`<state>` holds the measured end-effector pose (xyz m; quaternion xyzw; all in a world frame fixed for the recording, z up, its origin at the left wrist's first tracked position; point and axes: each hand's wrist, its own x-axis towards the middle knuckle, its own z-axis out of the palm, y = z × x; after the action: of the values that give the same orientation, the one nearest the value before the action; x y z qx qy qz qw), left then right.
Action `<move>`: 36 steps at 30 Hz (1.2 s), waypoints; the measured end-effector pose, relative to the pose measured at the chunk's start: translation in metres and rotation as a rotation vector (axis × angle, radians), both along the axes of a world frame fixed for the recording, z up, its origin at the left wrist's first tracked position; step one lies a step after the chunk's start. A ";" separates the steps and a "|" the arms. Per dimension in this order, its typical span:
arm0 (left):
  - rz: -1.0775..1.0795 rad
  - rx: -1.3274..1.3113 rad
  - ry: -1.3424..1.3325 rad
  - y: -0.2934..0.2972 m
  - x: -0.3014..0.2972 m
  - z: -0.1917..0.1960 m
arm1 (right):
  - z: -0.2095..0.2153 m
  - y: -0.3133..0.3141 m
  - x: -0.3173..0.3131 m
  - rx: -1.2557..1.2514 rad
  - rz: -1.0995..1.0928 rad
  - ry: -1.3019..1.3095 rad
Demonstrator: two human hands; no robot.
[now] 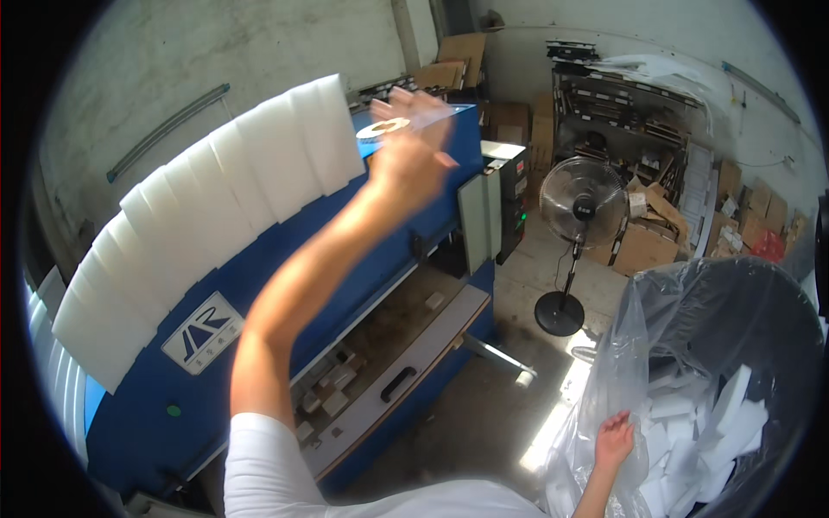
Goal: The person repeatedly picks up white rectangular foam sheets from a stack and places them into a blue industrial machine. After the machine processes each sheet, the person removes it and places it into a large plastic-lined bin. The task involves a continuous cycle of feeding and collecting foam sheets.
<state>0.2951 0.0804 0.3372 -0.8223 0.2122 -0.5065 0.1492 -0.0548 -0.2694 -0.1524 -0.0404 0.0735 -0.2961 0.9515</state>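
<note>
My left hand (410, 160) is raised over the far end of the blue machine (285, 259), blurred by motion. Its fingers look spread, and I make out nothing held in them. Beside the fingers, a pale ring like a tape roll (381, 129) lies on the machine's top. To the left, a row of thick white foam sheets (233, 173) leans along the machine. Low on the right, my right hand (615, 439) is loosely open with slightly bent fingers, close against a clear plastic bag (609, 354). White foam pieces (699, 440) fill the bag's lower part.
A black standing fan (583, 207) rises from the floor beyond the bag. Cardboard boxes (648, 246) and a loaded shelf (617, 112) stand at the back. A panel with a black handle (398, 384) runs along the machine's front, with small blocks (335, 402) behind it.
</note>
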 end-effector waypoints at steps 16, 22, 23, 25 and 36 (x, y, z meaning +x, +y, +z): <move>-0.667 -0.101 -0.038 0.060 0.038 -0.089 | 0.036 0.006 0.049 -0.377 0.136 0.325; -1.009 -1.141 0.418 0.124 -0.133 -0.238 | 0.034 0.029 0.083 -0.824 0.162 0.358; -1.008 -1.359 0.557 0.140 -0.164 -0.262 | 0.045 0.042 0.091 -0.791 0.205 0.298; -0.825 -1.679 0.745 0.170 -0.211 -0.333 | 0.072 0.072 0.112 -0.744 0.326 0.187; -0.272 -2.086 0.520 0.324 -0.371 -0.465 | -0.013 0.284 0.219 -1.432 0.786 0.208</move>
<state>-0.0761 0.4042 -0.1280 -0.5960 -0.2086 -0.2599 -0.7306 0.1640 0.0145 -0.1658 -0.6875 -0.0652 0.0886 0.7178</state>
